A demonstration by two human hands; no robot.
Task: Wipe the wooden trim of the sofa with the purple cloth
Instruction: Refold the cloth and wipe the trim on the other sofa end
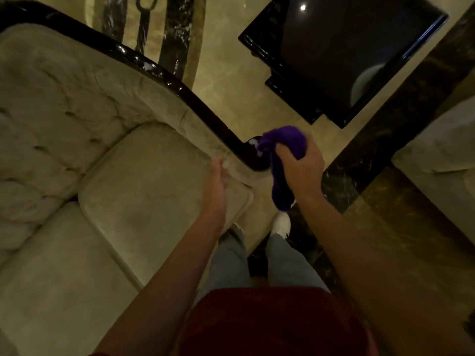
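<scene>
The beige tufted sofa (77,155) fills the left side, and its glossy dark wooden trim (180,88) runs along the arm from upper left down to a rounded end at the centre. My right hand (300,168) grips the bunched purple cloth (285,145), which touches that rounded end of the trim; a tail of cloth hangs down below my fist. My left hand (217,183) lies flat, fingers together, on the padded arm just beside the trim's end, holding nothing.
A shiny black side table (347,55) stands on the marble floor (231,80) to the upper right. A second beige seat (442,155) shows at the right edge. My legs and white shoe (281,223) stand between sofa and a dark floor band.
</scene>
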